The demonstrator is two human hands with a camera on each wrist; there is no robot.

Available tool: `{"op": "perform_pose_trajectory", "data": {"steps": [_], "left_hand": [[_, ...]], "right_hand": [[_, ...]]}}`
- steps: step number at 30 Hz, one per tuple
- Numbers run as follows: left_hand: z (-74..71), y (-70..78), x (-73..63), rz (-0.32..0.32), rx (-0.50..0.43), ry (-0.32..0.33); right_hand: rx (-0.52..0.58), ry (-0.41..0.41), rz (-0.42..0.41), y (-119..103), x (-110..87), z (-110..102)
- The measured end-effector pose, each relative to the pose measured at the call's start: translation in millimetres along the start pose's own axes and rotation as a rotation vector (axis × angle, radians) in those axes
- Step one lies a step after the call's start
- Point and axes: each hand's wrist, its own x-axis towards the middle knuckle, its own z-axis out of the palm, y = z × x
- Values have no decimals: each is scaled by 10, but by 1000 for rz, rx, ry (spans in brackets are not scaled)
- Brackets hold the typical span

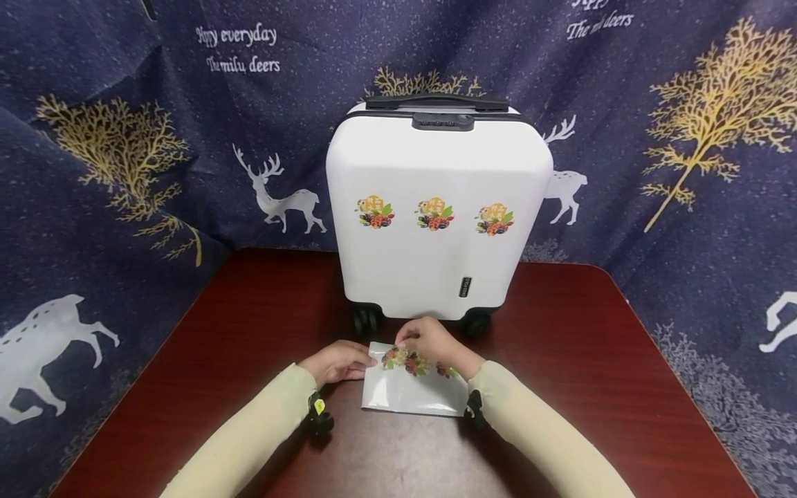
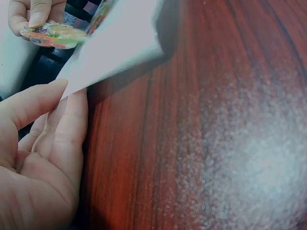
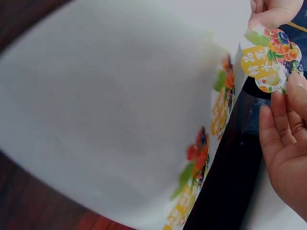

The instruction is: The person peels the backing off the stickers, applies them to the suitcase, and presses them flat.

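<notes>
A white sticker sheet point(image 1: 411, 394) lies on the table below the suitcase, with fruit stickers point(image 3: 194, 165) along its far edge. My left hand point(image 1: 339, 362) pinches the sheet's left corner between thumb and fingers, as the left wrist view shows. Between thumb and fingers my right hand point(image 1: 429, 342) holds one fruit sticker point(image 3: 272, 60), printed with berries, leaves and a yellow label. In the right wrist view this sticker stands out beside the sheet's edge; whether part of it still clings there I cannot tell.
Behind the hands a white suitcase point(image 1: 429, 270) stands upright on black wheels, with three fruit stickers point(image 1: 434, 214) in a row on its front. The reddish-brown table point(image 1: 274, 304) carries everything. A dark blue cloth point(image 1: 280, 104) with deer and trees hangs behind.
</notes>
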Motion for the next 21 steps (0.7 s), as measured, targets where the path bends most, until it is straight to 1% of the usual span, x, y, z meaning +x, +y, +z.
{"op": "perform_pose_trajectory", "data": {"steps": [5, 15, 21], "left_hand": [[4, 8, 0, -7, -4, 8], [21, 26, 22, -55, -1, 70], [29, 28, 17, -53, -10, 60]], "right_hand": [[42, 4, 14, -1, 3, -34], [84, 21, 19, 54, -30, -25], [126, 43, 63, -25, -79, -74]]}}
